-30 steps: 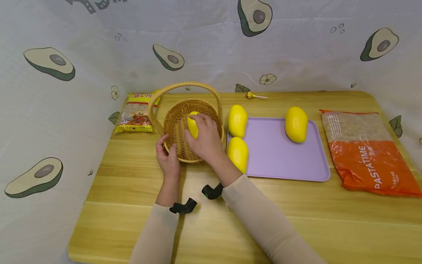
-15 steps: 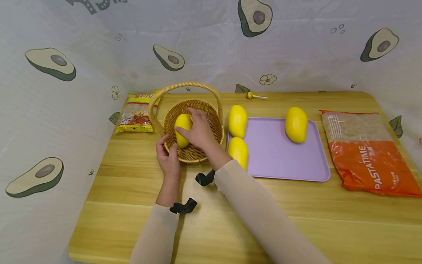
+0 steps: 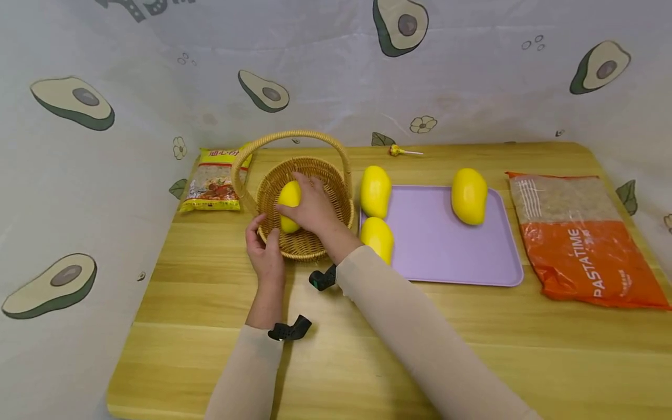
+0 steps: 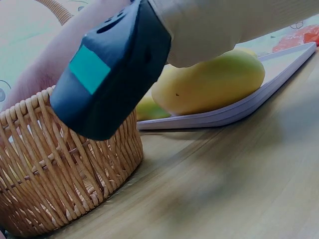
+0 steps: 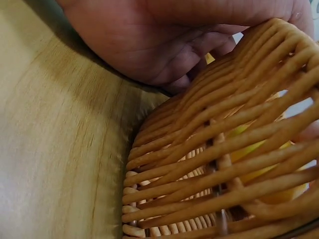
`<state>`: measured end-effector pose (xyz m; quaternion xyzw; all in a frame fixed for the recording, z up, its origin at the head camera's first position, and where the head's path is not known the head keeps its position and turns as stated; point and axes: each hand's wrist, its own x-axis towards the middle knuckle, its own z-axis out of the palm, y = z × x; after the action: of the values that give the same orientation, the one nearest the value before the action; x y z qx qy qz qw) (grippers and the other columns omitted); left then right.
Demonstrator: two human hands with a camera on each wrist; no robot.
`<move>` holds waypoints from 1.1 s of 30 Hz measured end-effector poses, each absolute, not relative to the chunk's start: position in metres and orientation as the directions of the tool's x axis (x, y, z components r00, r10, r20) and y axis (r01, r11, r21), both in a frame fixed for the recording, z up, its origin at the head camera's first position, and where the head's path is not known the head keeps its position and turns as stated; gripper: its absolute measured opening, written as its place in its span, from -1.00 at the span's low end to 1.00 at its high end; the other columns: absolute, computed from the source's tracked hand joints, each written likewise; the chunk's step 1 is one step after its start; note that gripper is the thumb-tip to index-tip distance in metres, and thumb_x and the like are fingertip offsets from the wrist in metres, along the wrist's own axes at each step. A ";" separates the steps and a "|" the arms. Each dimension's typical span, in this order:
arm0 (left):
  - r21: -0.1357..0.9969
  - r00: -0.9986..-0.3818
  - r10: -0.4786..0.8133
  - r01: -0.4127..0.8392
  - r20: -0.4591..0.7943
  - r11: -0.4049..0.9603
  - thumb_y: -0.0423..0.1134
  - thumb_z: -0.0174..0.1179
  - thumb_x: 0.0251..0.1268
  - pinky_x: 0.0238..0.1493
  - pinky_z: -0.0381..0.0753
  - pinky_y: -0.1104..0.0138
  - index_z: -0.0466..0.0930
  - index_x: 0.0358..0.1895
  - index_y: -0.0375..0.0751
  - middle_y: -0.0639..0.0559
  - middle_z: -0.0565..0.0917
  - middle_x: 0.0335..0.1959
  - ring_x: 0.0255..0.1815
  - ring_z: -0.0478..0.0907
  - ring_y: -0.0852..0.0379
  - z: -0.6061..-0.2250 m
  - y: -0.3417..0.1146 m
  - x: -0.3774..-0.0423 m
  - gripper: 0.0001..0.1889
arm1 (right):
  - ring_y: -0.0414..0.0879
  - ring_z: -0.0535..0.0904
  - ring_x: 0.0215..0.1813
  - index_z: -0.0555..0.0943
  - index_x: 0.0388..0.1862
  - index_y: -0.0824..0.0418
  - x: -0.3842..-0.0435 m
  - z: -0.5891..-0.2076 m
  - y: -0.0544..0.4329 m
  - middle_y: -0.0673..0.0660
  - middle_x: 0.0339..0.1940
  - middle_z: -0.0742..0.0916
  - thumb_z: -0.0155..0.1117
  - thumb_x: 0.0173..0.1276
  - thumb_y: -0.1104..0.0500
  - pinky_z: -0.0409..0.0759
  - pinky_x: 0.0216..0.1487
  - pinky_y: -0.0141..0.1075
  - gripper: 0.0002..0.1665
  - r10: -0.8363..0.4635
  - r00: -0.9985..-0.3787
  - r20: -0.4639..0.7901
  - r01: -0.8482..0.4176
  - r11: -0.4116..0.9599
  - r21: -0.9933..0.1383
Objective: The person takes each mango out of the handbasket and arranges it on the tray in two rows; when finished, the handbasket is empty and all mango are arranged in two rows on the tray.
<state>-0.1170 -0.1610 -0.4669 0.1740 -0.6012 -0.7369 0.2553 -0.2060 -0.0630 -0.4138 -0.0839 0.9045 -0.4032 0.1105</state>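
A round wicker basket [image 3: 307, 252] with a tall handle stands left of centre. My left hand [image 3: 268, 251] grips its near-left rim, thumb at the rim and fingers outside; the right wrist view shows this hand [image 5: 164, 35] against the woven side [image 5: 214, 139]. Inside the basket lies a yellow mango [image 3: 289, 224]. My right hand [image 3: 315, 210] reaches in over the near-right rim and holds this mango, thumb across it and index finger by its far end. The other fingertips are partly hidden. Through the weave a yellow patch of the mango [image 5: 249, 154] shows.
Right of the basket is a lilac tray [image 3: 446, 251] bearing mangoes, one [image 3: 469, 196] at its far right and two [image 3: 375, 192] along its left. An orange pasta bag [image 3: 588, 245] lies further right, a yellow-edged food packet [image 3: 215, 179] behind-left, a lollipop [image 3: 404, 151] behind.
My right hand has brought the mango leftward and lower within the basket, then stayed almost still over the last half second. My left hand has kept its place at the rim.
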 end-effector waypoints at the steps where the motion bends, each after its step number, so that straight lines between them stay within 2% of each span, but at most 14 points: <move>1: 0.975 -0.809 -0.585 0.166 0.048 -0.149 -0.50 0.05 0.30 0.56 0.19 0.23 0.47 0.19 -0.32 -0.08 0.43 0.37 0.54 0.23 0.15 -0.467 -0.161 -0.117 -0.61 | 0.20 0.37 0.50 0.16 0.64 -0.13 -0.206 -0.414 -0.063 0.24 0.63 0.23 0.44 0.27 -0.24 0.52 0.34 0.06 0.06 -0.243 -0.961 -0.132 -0.066 0.663 -0.746; 9: 0.974 -0.805 -0.589 0.184 0.071 -0.135 -0.51 0.06 0.30 0.55 0.22 0.19 0.45 0.21 -0.38 -0.15 0.44 0.37 0.52 0.27 0.11 -0.467 -0.162 -0.118 -0.60 | 0.18 0.41 0.46 0.14 0.66 -0.12 -0.205 -0.414 -0.064 0.24 0.61 0.27 0.41 0.28 -0.28 0.52 0.34 0.03 0.07 -0.251 -0.960 -0.125 -0.084 0.685 -0.724; 15: 0.976 -0.810 -0.584 0.170 0.058 -0.138 -0.48 0.05 0.31 0.56 0.19 0.20 0.42 0.24 -0.40 -0.12 0.43 0.38 0.55 0.24 0.12 -0.468 -0.162 -0.117 -0.58 | 0.15 0.49 0.38 0.17 0.65 -0.07 -0.204 -0.414 -0.063 0.24 0.58 0.31 0.41 0.28 -0.27 0.58 0.28 -0.01 0.05 -0.255 -0.959 -0.128 -0.088 0.693 -0.716; 22: 0.977 -0.806 -0.589 0.161 0.050 -0.138 -0.48 0.05 0.29 0.55 0.23 0.22 0.44 0.23 -0.39 -0.09 0.45 0.37 0.52 0.28 0.13 -0.469 -0.162 -0.117 -0.58 | 0.15 0.45 0.43 0.22 0.63 -0.01 -0.203 -0.414 -0.063 0.25 0.59 0.32 0.38 0.31 -0.28 0.56 0.32 -0.02 0.02 -0.260 -0.956 -0.139 -0.091 0.708 -0.700; 25: 0.977 -0.805 -0.591 0.160 0.048 -0.138 -0.48 0.05 0.28 0.53 0.25 0.23 0.45 0.22 -0.36 -0.08 0.46 0.36 0.51 0.30 0.13 -0.469 -0.162 -0.118 -0.58 | 0.14 0.48 0.39 0.24 0.62 0.01 -0.204 -0.415 -0.063 0.25 0.57 0.34 0.39 0.32 -0.26 0.58 0.28 -0.04 0.00 -0.259 -0.956 -0.138 -0.091 0.708 -0.700; 33: 0.973 -0.805 -0.591 0.179 0.058 -0.149 -0.50 0.04 0.28 0.54 0.25 0.22 0.40 0.24 -0.45 -0.11 0.46 0.35 0.50 0.31 0.12 -0.468 -0.161 -0.118 -0.56 | 0.09 0.55 0.25 0.26 0.60 0.00 -0.205 -0.415 -0.064 0.25 0.50 0.41 0.42 0.30 -0.22 0.64 0.15 -0.10 -0.02 -0.257 -0.958 -0.130 -0.098 0.716 -0.691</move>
<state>-0.1179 -0.1615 -0.4682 0.1723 -0.5980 -0.7380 0.2608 -0.2045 -0.0642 -0.4150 -0.0966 0.9199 -0.3641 0.1090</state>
